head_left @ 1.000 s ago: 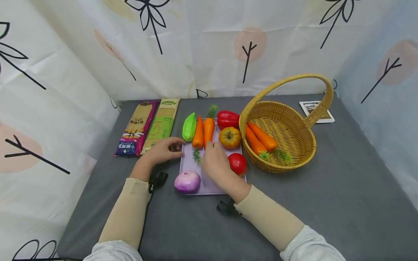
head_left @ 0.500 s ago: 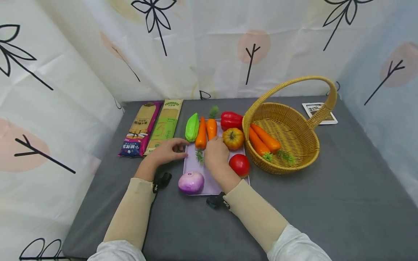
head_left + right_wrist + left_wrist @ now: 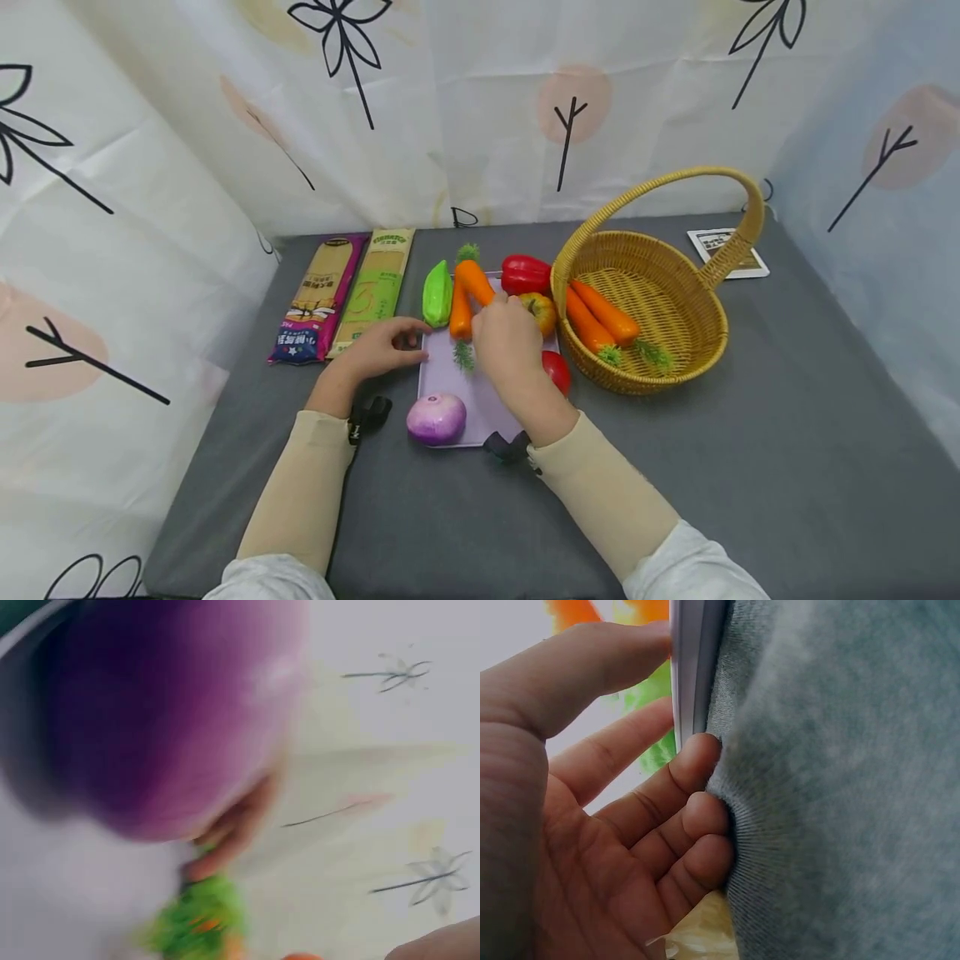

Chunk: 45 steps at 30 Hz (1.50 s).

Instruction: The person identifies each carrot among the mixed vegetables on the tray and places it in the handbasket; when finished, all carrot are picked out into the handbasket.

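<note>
In the head view, my right hand [image 3: 510, 342] grips the lower end of an orange carrot [image 3: 474, 280], its green top pointing away; my fingers hide that end. The carrot slants over a second carrot [image 3: 461, 315] beside a green ridged vegetable [image 3: 437, 295]. My left hand [image 3: 386, 346] touches the left rim of the lilac tray [image 3: 480, 417] with thumb and fingertips; the left wrist view shows other fingertips on the grey cloth [image 3: 840, 795]. A purple onion [image 3: 437, 419] sits at the near left corner and fills much of the blurred right wrist view.
A red pepper [image 3: 525, 274], small pumpkin [image 3: 540, 313] and tomato [image 3: 557, 372] line the tray's right side. The wicker basket [image 3: 690, 350] with carrots stands right of them. Two noodle packets [image 3: 315, 300] [image 3: 375, 287] lie left; a white-framed card [image 3: 738, 258] lies behind the basket.
My right hand has moved slightly away from me and turned the carrot, so its leafy top has swung left and it now slants over its neighbour. My left hand stays at the tray rim.
</note>
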Motion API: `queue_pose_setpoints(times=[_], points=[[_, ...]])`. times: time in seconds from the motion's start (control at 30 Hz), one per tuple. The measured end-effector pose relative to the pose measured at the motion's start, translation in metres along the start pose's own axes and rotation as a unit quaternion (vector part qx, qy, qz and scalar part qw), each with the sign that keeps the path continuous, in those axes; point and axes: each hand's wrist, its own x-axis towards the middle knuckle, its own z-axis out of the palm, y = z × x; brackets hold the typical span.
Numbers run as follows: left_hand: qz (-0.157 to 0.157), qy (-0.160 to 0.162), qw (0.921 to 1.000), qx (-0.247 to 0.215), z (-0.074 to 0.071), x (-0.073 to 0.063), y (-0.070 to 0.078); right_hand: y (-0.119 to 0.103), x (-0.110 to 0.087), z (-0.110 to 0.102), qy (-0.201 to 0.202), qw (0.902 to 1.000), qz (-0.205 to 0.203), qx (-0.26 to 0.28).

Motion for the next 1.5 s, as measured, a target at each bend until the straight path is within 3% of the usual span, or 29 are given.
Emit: queue_pose_setpoints(times=[0.1, 0.3, 0.47, 0.63, 0.93, 1.3, 1.5], points=[[-0.004, 0.001, 1.0000, -0.002, 0.000, -0.001, 0.000, 0.001, -0.007, -0.018, 0.051, 0.9935, 0.022, 0.099], [-0.009, 0.002, 1.0000, 0.002, 0.000, -0.001, 0.000, 0.010, -0.026, -0.056, 0.144, 0.9713, -0.027, 0.188], [-0.011, 0.000, 0.9999, 0.002, 0.001, 0.000, -0.001, 0.023, -0.040, -0.081, 0.177, 0.9502, -0.061, 0.249], [-0.009, -0.001, 1.0000, -0.001, 0.001, -0.001, 0.000, 0.036, -0.051, -0.100, 0.176, 0.9338, -0.079, 0.302], [0.003, 0.000, 1.0000, -0.006, 0.000, -0.001, -0.002, 0.064, -0.068, -0.128, 0.167, 0.9178, -0.090, 0.349], [-0.005, -0.004, 0.9999, -0.012, 0.000, 0.000, -0.001, 0.104, -0.083, -0.153, 0.167, 0.8951, -0.040, 0.411], [-0.002, -0.001, 0.9999, -0.012, 0.000, 0.000, -0.003, 0.127, -0.089, -0.159, 0.171, 0.8972, -0.008, 0.407]])
